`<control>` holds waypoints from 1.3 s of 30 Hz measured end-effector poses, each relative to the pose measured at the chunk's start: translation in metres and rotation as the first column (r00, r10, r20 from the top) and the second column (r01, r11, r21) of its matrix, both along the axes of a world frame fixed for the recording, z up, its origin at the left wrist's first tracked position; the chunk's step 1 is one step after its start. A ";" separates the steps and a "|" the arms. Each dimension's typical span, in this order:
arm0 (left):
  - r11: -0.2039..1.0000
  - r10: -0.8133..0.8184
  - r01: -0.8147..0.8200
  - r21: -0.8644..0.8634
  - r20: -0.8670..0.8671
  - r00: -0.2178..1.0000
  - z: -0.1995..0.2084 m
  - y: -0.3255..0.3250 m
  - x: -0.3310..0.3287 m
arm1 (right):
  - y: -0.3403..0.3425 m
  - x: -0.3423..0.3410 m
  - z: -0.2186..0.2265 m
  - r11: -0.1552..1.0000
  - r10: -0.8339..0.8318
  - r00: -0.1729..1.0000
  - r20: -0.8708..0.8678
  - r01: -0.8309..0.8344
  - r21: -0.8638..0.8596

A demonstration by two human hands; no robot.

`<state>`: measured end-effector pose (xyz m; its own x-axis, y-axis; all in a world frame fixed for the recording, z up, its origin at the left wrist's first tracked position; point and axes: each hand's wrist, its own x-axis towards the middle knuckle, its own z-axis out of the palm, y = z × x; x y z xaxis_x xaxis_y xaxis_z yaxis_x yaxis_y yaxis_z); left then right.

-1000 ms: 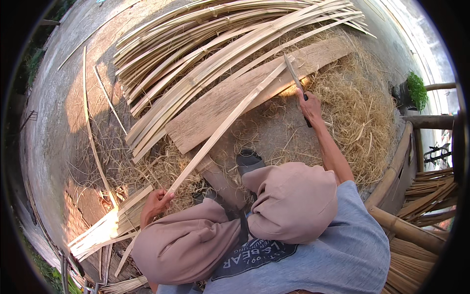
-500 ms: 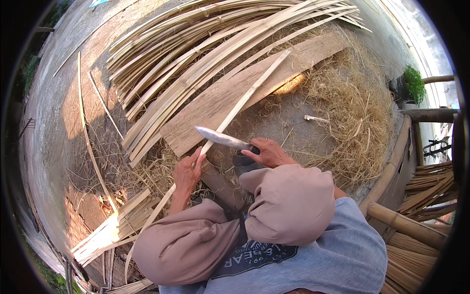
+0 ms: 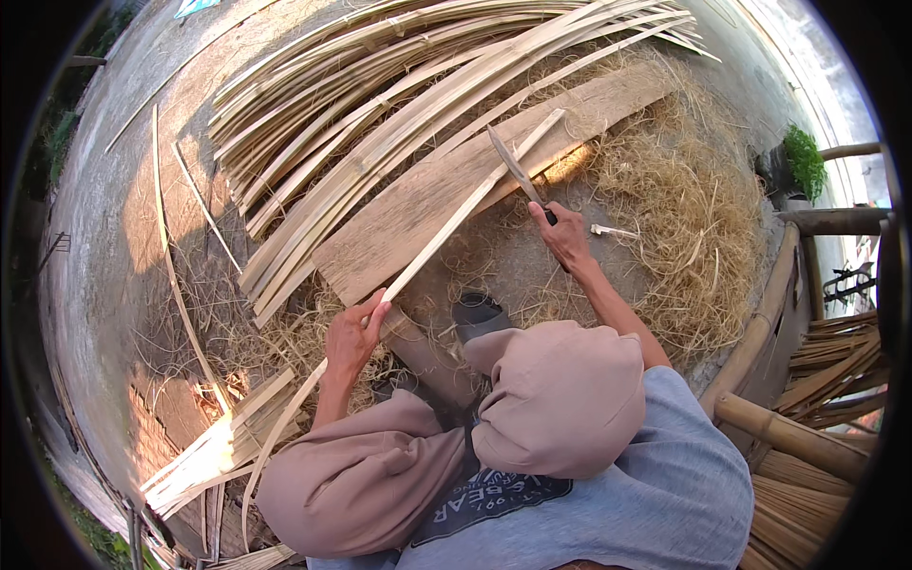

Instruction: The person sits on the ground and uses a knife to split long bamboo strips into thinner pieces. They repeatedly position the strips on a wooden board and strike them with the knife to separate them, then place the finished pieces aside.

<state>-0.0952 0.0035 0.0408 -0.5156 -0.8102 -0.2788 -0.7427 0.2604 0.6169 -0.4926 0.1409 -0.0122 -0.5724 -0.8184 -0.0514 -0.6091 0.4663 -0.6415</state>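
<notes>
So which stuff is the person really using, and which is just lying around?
In use:
- bamboo strip, gripped by the left hand
- knife, held in the right hand
- wooden plank under the strip

Lying about:
- pile of bamboo strips
- heap of shavings
- cut slats
- bamboo poles

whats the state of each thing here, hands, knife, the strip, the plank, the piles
left hand: gripping the bamboo strip
right hand: shut on the knife handle
knife: blade laid against the strip
bamboo strip: long, slanted across the plank
wooden plank: flat on the ground
pile of bamboo strips: loosely stacked behind the plank
shavings: scattered heap
</notes>
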 end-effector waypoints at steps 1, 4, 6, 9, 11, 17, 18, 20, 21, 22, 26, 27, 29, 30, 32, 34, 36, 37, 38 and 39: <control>1.000 0.010 -0.010 0.013 0.026 1.000 0.004 -0.002 -0.002 | -0.001 0.010 -0.003 0.994 0.095 0.994 -0.055 -0.097 -0.039; 1.000 -0.004 0.005 0.019 -0.029 1.000 -0.002 -0.007 0.011 | -0.001 0.001 -0.004 0.981 0.169 0.981 -0.093 -0.176 -0.077; 1.000 -0.027 0.027 0.002 -0.052 0.998 -0.004 -0.006 0.014 | 0.000 -0.029 0.000 0.999 0.041 0.997 -0.061 -0.042 -0.019; 0.999 -0.028 0.028 -0.022 0.023 0.999 0.006 -0.005 0.011 | -0.015 -0.048 0.003 0.982 -0.178 0.984 0.017 0.177 0.065; 1.000 -0.024 0.023 0.008 0.095 0.995 0.004 -0.011 0.011 | -0.008 -0.038 -0.005 0.991 0.128 0.984 -0.123 -0.130 -0.007; 0.999 -0.037 0.039 -0.014 0.090 0.995 0.014 -0.011 0.015 | 0.004 -0.125 -0.007 0.942 -0.329 0.940 0.089 0.320 0.101; 0.999 -0.034 0.036 -0.025 0.090 0.995 0.011 -0.012 0.013 | 0.003 -0.125 -0.006 0.966 -0.248 0.968 0.043 0.244 0.081; 1.000 0.001 0.000 -0.022 0.057 0.998 0.005 -0.006 0.018 | 0.004 -0.111 -0.011 0.997 -0.041 0.997 -0.065 0.045 0.055; 1.000 0.006 -0.005 -0.020 0.043 0.999 0.006 -0.005 0.018 | 0.009 -0.099 -0.014 0.997 0.069 0.989 -0.131 -0.063 0.045; 1.000 0.012 -0.012 -0.006 0.057 0.998 0.006 -0.006 0.018 | 0.012 -0.090 -0.014 0.984 0.177 0.964 -0.197 -0.172 0.043; 0.999 -0.023 0.019 0.047 0.069 0.997 0.017 -0.011 0.012 | 0.006 -0.141 -0.011 0.941 -0.335 0.941 0.055 0.330 0.077; 0.996 -0.045 0.040 0.083 0.066 0.997 0.017 -0.013 0.007 | 0.009 -0.140 -0.020 0.952 -0.305 0.952 0.025 0.304 0.042; 0.989 -0.044 0.030 0.145 0.090 0.995 0.012 -0.012 0.006 | -0.008 -0.102 -0.007 0.987 -0.158 0.987 -0.011 0.158 0.023; 0.985 -0.044 0.024 0.173 0.114 0.992 0.009 -0.010 0.004 | -0.014 -0.072 0.002 0.996 -0.083 0.996 -0.021 0.083 0.018; 0.983 -0.053 0.035 0.180 0.100 0.994 0.002 -0.002 0.004 | -0.014 -0.027 0.015 0.997 0.028 0.995 0.097 -0.034 0.065; 0.989 -0.073 0.071 0.132 0.007 0.997 -0.007 0.003 -0.010 | 0.001 0.008 0.011 0.983 0.173 0.980 0.102 -0.178 0.038; 0.991 -0.070 0.072 0.109 -0.028 0.997 -0.006 0.005 -0.012 | 0.012 0.014 0.000 0.972 0.219 0.975 -0.049 -0.222 -0.075; 0.991 -0.068 0.073 0.116 -0.050 0.996 -0.007 0.005 -0.010 | 0.016 0.013 -0.003 0.960 0.234 0.964 -0.124 -0.250 -0.127; 0.990 -0.065 0.073 0.124 -0.071 0.995 -0.009 0.003 -0.008 | 0.014 -0.007 -0.003 0.997 0.069 0.997 -0.040 -0.070 -0.033; 0.987 -0.089 0.100 0.122 -0.091 0.992 -0.011 0.000 -0.008 | 0.010 -0.036 -0.001 0.991 -0.116 0.993 0.028 0.114 0.075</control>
<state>-0.1036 0.0038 0.0294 -0.6144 -0.7177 -0.3278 -0.6621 0.2430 0.7089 -0.5288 0.1510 -0.0134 -0.6594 -0.7408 -0.1281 -0.5287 0.5781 -0.6215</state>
